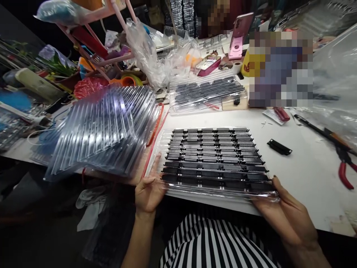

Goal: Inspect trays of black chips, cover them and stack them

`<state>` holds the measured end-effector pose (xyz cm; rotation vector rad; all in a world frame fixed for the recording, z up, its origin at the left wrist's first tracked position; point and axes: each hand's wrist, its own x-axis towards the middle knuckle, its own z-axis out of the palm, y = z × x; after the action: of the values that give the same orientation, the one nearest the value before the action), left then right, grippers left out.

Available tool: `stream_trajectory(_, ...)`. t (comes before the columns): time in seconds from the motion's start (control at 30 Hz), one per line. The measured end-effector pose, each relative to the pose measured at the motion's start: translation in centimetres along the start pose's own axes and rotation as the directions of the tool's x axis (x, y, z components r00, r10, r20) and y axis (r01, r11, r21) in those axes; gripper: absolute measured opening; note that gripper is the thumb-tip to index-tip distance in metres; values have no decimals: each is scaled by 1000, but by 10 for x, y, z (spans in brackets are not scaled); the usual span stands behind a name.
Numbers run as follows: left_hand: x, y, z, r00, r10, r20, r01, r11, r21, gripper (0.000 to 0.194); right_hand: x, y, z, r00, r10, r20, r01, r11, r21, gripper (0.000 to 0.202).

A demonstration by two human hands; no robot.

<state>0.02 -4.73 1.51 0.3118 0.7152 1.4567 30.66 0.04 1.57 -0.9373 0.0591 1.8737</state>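
A clear plastic tray (212, 191) filled with rows of black slotted parts (217, 152) is held over the table's front edge. My left hand (150, 190) grips its left front corner, the fingers partly seen through the plastic. At the right front corner my right hand (290, 212) holds the tray, thumb on the rim and fingers beneath. One loose black part (279, 147) lies on the white table to the right of the tray.
Stacked clear ribbed trays (97, 126) lie at the left. Behind is another tray with black parts (209, 91). Red-handled pliers (346, 167) rest at the right, near a red tool (281, 114). A pink phone stand (237, 46) and plastic bags (147, 52) are at the back.
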Motion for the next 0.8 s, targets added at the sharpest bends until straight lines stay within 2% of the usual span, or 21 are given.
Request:
stream_trajectory(0.23, 2, -1, -1, 998, 21, 63, -21, 1000, -5, 78, -1, 1, -1, 998, -2, 68, 2, 1000, 3, 27)
stream_trajectory(0.4, 2, 0, -6, 998, -9, 60, 15, 995, -101, 76, 0, 1, -2, 984, -15, 175, 10, 999, 32, 29)
stream_trajectory(0.5, 3, 0, -7, 997, 25, 71, -16, 991, -131, 79, 1, 1, -1, 970, -21, 242, 15, 999, 29, 31)
stream_trajectory(0.7, 6, -8, 11, 998, 58, -39, -64, 982, -179, 58, -4, -8, -4, 937, -75, 341, 84, 996, -11, 34)
stream_trajectory(0.8, 7, -12, 17, 996, 77, -40, -83, 983, -161, 55, -6, -13, -10, 917, -34, 398, 61, 997, -57, 39)
